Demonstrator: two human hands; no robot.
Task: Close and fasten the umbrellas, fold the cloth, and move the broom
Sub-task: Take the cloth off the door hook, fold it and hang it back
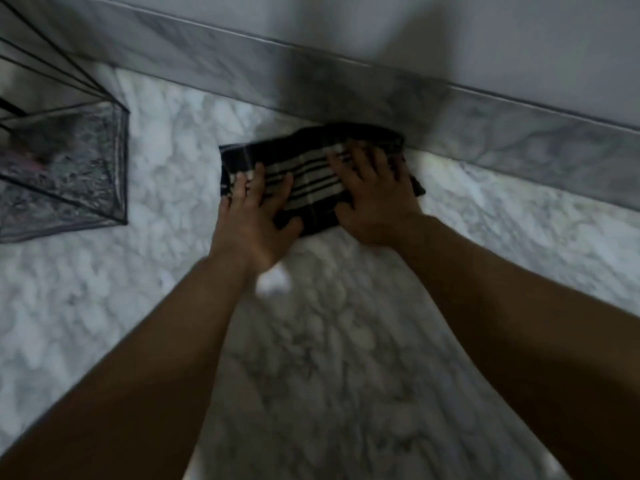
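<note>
On the floor (145,188) | left hand (251,220), right hand (375,202): fingers spread, flat on cloth (308,174) (striped)

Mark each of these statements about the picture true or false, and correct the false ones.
1. Both hands lie flat on the cloth. True: the left hand and the right hand press on it with spread fingers.
2. The cloth is plain white. False: it is dark with light stripes.
3. The cloth lies on a marble floor close to the skirting. True.
4. The see-through umbrella lies to the right of the cloth. False: it is at the left edge of the view.
5. A broom leans on the wall. False: no broom is in view.
</note>
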